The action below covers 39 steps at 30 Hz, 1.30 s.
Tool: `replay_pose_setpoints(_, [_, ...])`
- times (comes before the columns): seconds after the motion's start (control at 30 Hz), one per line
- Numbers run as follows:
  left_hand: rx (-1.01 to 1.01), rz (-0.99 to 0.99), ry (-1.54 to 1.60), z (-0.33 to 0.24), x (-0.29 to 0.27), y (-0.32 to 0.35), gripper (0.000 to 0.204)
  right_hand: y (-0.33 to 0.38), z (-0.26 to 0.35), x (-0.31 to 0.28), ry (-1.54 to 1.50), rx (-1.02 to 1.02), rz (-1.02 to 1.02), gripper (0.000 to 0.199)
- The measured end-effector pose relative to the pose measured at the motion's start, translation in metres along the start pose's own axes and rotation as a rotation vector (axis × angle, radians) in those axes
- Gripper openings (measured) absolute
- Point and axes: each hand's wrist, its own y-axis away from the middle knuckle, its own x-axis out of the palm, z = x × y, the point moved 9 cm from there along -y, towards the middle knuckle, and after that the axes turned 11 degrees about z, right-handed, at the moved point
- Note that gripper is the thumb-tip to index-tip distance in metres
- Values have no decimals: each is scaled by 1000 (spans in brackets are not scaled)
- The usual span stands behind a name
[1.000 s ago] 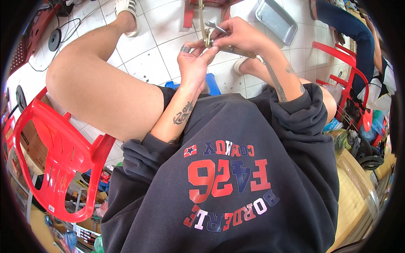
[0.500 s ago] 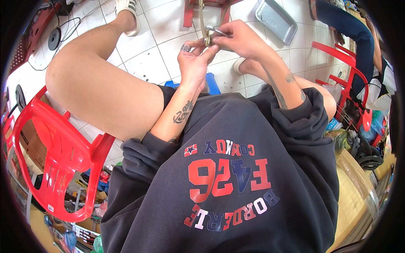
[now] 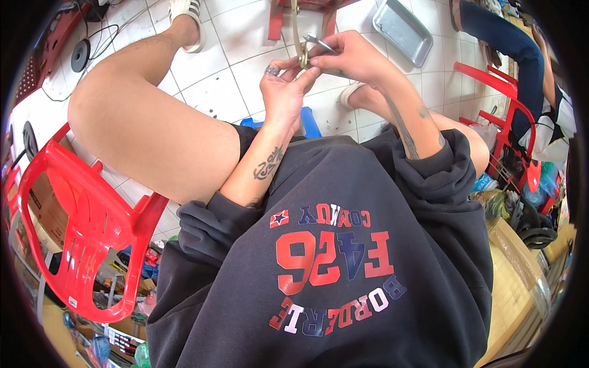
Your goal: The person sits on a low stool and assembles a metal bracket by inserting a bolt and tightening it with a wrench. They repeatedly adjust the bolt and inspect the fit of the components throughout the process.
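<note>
Between my hands hangs a thin brass-coloured metal strip point(image 3: 296, 27), with a small bolted metal fitting point(image 3: 303, 59) at its lower end. My left hand point(image 3: 282, 89), a ring on one finger, pinches this fitting from the left with thumb and fingers. From the right, my right hand point(image 3: 359, 58) closes around a slim silver tool point(image 3: 319, 43) that looks like a wrench. Its head sits just above and beside the fitting; whether it touches a bolt cannot be made out. The fingers partly cover the fitting.
A red metal frame point(image 3: 275, 21) stands beyond my hands. On the tiled floor lies a grey metal tray point(image 3: 402, 37). Red plastic chairs point(image 3: 92, 214) are at left and right. Another person's leg point(image 3: 509, 37) shows far right. A cable point(image 3: 101, 52) lies upper left.
The silver tool has turned slightly, its shaft now pointing more steeply down toward my right palm. My right hand has shifted a little; my left hand keeps its pinch on the fitting.
</note>
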Motion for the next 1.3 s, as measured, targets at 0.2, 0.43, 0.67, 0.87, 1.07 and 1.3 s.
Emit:
replay_pose_setpoints(0.2, [62,-47,-97,0,-5,-4,30,-7,2,-6,137,-78,-20,26])
replay_pose_setpoints(0.43, [14,-92,-82,5,-7,13,23,9,-3,0,19,118,-52,12])
replay_pose_setpoints(0.67, [59,5,-24,-3,3,9,17,6,0,-2,-199,16,7,19])
replay_pose_setpoints(0.87, [132,41,23,-2,8,7,13,13,10,-4,-134,59,-37,21])
replay_pose_setpoints(1.07, [145,16,-7,1,3,10,13,13,14,-1,-101,12,-19,25])
replay_pose_setpoints(1.3, [27,-131,-384,-1,4,5,17,1,9,-27,377,-250,-129,36])
